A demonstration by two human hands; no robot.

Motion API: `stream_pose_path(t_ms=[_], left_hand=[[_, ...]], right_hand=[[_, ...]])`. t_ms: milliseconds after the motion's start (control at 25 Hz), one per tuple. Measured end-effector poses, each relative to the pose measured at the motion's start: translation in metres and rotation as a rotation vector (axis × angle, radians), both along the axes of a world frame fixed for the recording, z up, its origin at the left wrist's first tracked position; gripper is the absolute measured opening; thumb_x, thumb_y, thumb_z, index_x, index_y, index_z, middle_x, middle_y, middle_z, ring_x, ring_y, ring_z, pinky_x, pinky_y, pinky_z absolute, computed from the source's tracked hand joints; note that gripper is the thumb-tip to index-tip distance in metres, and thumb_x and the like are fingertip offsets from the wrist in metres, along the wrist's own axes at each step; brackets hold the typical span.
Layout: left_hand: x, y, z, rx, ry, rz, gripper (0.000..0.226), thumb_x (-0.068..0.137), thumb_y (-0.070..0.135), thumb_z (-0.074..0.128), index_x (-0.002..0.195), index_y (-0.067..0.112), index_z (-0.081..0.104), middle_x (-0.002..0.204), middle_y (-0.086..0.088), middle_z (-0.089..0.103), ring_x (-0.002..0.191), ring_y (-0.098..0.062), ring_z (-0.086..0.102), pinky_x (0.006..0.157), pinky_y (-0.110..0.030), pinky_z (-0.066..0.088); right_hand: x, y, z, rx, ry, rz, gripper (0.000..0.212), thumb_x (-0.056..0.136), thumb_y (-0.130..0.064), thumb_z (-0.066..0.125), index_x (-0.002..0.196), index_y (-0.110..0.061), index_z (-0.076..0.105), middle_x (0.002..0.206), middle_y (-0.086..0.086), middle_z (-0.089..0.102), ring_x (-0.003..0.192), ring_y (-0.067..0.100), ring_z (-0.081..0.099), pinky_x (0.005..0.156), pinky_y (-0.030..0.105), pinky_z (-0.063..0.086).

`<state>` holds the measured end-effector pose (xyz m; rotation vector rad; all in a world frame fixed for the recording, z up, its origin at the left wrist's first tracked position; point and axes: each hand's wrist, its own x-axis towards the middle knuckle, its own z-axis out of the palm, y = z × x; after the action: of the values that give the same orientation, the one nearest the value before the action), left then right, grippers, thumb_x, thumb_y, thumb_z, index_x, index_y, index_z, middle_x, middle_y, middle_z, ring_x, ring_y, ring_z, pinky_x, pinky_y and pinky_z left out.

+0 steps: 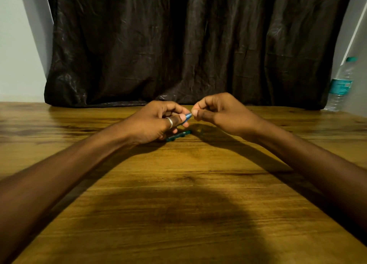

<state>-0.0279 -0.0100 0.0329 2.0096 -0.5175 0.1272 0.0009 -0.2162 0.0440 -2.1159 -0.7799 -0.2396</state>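
Note:
Above the far middle of the wooden table (178, 184), my left hand (156, 122), with a silver ring on its thumb, pinches a small blue pen-like piece (188, 116) between thumb and fingers. My right hand (216, 113) has curled fingers and its thumb and forefinger meet at the blue piece's tip. What they pinch there is too small to tell. A second blue-green pen part (178, 135) lies flat on the table just under my left hand, partly hidden by it.
A dark crumpled curtain (188, 45) hangs behind the table's far edge. A clear plastic water bottle (340, 85) with a teal cap and label stands at the far right corner. Pale walls flank the curtain.

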Motion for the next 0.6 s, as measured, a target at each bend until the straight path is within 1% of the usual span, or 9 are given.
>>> stream_pose_path(t_ms=[40,120,160,320,400,480,520,560,600], left_hand=[[0.000,0.000,0.000,-0.008,-0.002,-0.002,0.018,0.100,0.014,0.057,0.116,0.016,0.066,0.099,-0.005,0.074,0.062,0.008,0.062,0.045,-0.010,0.042],[0.000,-0.001,0.000,-0.032,-0.006,-0.013,0.021,0.100,0.009,0.057,0.120,0.008,0.063,0.099,-0.008,0.073,0.063,0.009,0.065,0.047,-0.007,0.043],[0.000,-0.001,0.000,-0.044,-0.005,-0.018,0.022,0.100,0.007,0.057,0.121,0.006,0.060,0.098,-0.008,0.072,0.063,0.009,0.066,0.046,-0.007,0.043],[0.003,-0.002,-0.001,-0.060,0.009,-0.010,0.024,0.098,0.007,0.059,0.122,0.008,0.055,0.094,-0.005,0.074,0.059,0.007,0.064,0.045,-0.007,0.043],[0.004,-0.001,-0.001,-0.056,0.022,0.001,0.025,0.098,0.009,0.060,0.123,0.010,0.055,0.096,-0.005,0.076,0.060,0.006,0.064,0.046,-0.009,0.044],[0.004,-0.001,0.000,-0.042,0.026,0.017,0.026,0.098,0.012,0.060,0.124,0.010,0.055,0.098,-0.003,0.077,0.062,0.004,0.064,0.047,-0.010,0.045],[0.003,-0.001,0.000,-0.035,0.024,0.026,0.027,0.098,0.014,0.060,0.124,0.010,0.055,0.098,-0.003,0.077,0.062,0.004,0.064,0.047,-0.010,0.045],[0.003,-0.001,0.001,-0.029,0.022,0.034,0.027,0.099,0.014,0.060,0.125,0.010,0.055,0.098,-0.003,0.077,0.062,0.005,0.064,0.047,-0.009,0.045],[0.002,-0.001,0.001,-0.024,0.020,0.044,0.027,0.099,0.013,0.059,0.125,0.008,0.055,0.100,-0.004,0.076,0.061,0.007,0.064,0.048,-0.008,0.045]], right_hand=[[-0.001,0.001,-0.001,0.018,0.027,0.005,0.009,0.096,-0.008,0.064,0.098,-0.009,0.072,0.087,0.010,0.072,0.080,0.013,0.059,0.071,0.023,0.046],[-0.002,0.002,-0.001,0.036,0.059,0.012,0.010,0.097,-0.005,0.062,0.097,-0.009,0.072,0.082,0.001,0.070,0.078,0.009,0.059,0.067,0.015,0.045],[-0.002,0.002,-0.001,0.041,0.067,0.014,0.011,0.097,-0.004,0.062,0.098,-0.009,0.072,0.081,-0.001,0.070,0.077,0.007,0.060,0.067,0.013,0.045],[-0.002,0.002,-0.004,0.076,0.065,0.003,0.012,0.096,-0.001,0.061,0.103,0.001,0.071,0.080,0.001,0.068,0.073,0.004,0.059,0.064,0.009,0.045],[-0.001,0.002,-0.004,0.090,0.084,-0.001,0.012,0.095,-0.002,0.063,0.104,0.000,0.072,0.082,0.002,0.069,0.073,0.003,0.060,0.063,0.008,0.045],[0.002,0.001,-0.003,0.110,0.091,-0.026,0.011,0.095,-0.007,0.065,0.103,-0.004,0.072,0.082,0.000,0.070,0.067,-0.004,0.059,0.058,0.006,0.042],[0.005,-0.002,-0.002,0.123,0.071,-0.064,0.010,0.095,-0.009,0.066,0.102,-0.007,0.073,0.082,-0.001,0.071,0.065,-0.006,0.059,0.058,0.007,0.042],[0.010,-0.005,-0.002,0.136,0.046,-0.112,0.009,0.095,-0.010,0.066,0.100,-0.010,0.074,0.084,-0.002,0.072,0.069,-0.005,0.062,0.062,0.009,0.045],[0.014,-0.010,-0.002,0.147,0.021,-0.159,0.009,0.095,-0.012,0.066,0.098,-0.014,0.074,0.087,-0.001,0.074,0.078,-0.001,0.066,0.070,0.015,0.050]])
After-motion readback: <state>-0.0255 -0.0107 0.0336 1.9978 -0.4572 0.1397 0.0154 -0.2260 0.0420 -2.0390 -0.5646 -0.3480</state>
